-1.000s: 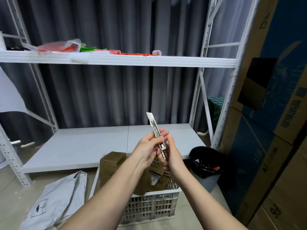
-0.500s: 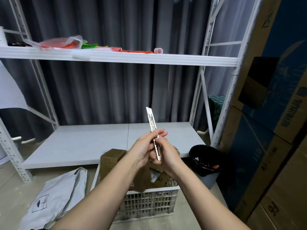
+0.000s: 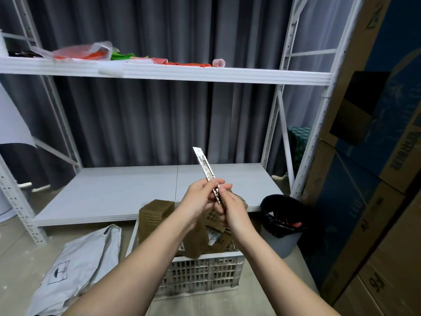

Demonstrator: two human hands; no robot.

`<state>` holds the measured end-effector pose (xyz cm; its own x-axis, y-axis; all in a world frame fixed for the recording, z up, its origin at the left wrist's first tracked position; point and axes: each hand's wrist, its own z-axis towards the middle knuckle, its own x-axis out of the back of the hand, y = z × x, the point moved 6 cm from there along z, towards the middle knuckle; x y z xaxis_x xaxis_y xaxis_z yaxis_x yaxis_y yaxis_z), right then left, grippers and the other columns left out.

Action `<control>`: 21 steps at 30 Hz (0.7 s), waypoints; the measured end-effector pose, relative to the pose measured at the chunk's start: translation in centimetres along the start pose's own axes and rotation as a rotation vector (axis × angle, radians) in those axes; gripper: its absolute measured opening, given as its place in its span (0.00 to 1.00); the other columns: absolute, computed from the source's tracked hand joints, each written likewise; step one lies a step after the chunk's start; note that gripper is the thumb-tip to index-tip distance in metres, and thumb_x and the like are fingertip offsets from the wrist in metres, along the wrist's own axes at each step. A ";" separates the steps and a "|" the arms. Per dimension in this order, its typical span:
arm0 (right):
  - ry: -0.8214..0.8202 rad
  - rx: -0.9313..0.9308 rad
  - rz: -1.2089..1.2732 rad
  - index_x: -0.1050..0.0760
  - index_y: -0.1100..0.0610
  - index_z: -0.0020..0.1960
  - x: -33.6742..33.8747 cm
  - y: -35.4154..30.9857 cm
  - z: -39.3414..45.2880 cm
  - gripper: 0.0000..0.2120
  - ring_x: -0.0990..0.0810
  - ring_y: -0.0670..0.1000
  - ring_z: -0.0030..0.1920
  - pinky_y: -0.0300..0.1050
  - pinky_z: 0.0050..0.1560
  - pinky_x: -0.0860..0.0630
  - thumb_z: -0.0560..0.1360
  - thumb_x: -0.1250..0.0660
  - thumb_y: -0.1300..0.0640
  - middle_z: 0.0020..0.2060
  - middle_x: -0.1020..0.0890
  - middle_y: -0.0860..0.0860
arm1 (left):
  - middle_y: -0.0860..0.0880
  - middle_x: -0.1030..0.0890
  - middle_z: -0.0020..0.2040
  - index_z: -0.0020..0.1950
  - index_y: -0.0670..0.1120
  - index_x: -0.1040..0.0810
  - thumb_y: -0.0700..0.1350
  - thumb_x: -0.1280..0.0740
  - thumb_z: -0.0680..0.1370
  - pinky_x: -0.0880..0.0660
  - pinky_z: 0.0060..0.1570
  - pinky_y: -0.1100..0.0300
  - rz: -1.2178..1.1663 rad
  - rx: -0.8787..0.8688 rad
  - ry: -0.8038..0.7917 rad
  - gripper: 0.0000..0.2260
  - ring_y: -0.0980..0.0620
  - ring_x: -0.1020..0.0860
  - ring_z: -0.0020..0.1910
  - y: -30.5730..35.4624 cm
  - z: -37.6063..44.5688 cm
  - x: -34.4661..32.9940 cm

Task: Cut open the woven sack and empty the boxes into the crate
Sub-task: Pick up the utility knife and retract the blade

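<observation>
Both hands meet at centre frame around a metal utility knife (image 3: 208, 173): the left hand (image 3: 200, 199) pinches its handle between fingers and thumb, while the right hand (image 3: 230, 208) closes on the lower end. The blade points toward 11 o'clock, as it did half a second earlier, and the grip matches that frame; the hands now sit slightly lower and farther right in view. Directly below the hands, at 6 o'clock, brown cardboard boxes (image 3: 157, 215) lie piled in a white slatted crate (image 3: 200, 274) on the floor. At 8 o'clock from the crate, the grey woven sack (image 3: 77, 267) lies flat and slack. At 3 o'clock stands a bin (image 3: 282, 224) with a black liner. Behind, at 12 o'clock, runs a white metal rack (image 3: 159, 71), its upper shelf holding plastic bags. Large cartons (image 3: 376, 179) are stacked along the right.
</observation>
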<state>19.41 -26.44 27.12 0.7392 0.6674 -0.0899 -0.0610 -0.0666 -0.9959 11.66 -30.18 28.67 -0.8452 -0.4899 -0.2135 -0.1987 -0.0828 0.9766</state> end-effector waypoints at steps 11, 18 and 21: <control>0.120 -0.082 0.072 0.23 0.54 0.44 0.3 -0.3 1.2 0.18 0.40 0.43 0.17 0.34 0.18 0.44 0.81 0.47 0.47 0.22 0.35 0.49 | 0.43 0.20 0.42 0.55 0.40 0.28 0.36 0.33 0.76 0.28 0.22 0.65 -0.277 0.064 -0.019 0.09 0.51 0.24 0.31 0.3 0.0 -0.4; 0.075 -0.142 0.232 0.25 0.54 0.39 -0.3 0.0 1.2 0.18 0.43 0.42 0.15 0.30 0.18 0.48 0.81 0.47 0.48 0.18 0.36 0.47 | 0.45 0.25 0.38 0.56 0.44 0.28 0.28 0.42 0.78 0.34 0.19 0.68 -0.204 0.061 0.012 0.13 0.58 0.33 0.21 -1.4 0.2 -0.6; -0.044 -0.212 0.318 0.25 0.57 0.44 -0.9 0.5 1.6 0.15 0.40 0.42 0.15 0.29 0.17 0.49 0.81 0.48 0.52 0.19 0.35 0.47 | 0.41 0.29 0.43 0.58 0.44 0.28 0.28 0.42 0.78 0.32 0.18 0.67 -0.186 0.099 -0.014 0.14 0.58 0.34 0.20 -1.8 0.3 -0.5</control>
<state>17.67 -25.86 26.69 0.6758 0.6199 -0.3988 -0.1390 -0.4241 -0.8949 12.28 -29.53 26.97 -0.7960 -0.4624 -0.3906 -0.3987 -0.0848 0.9131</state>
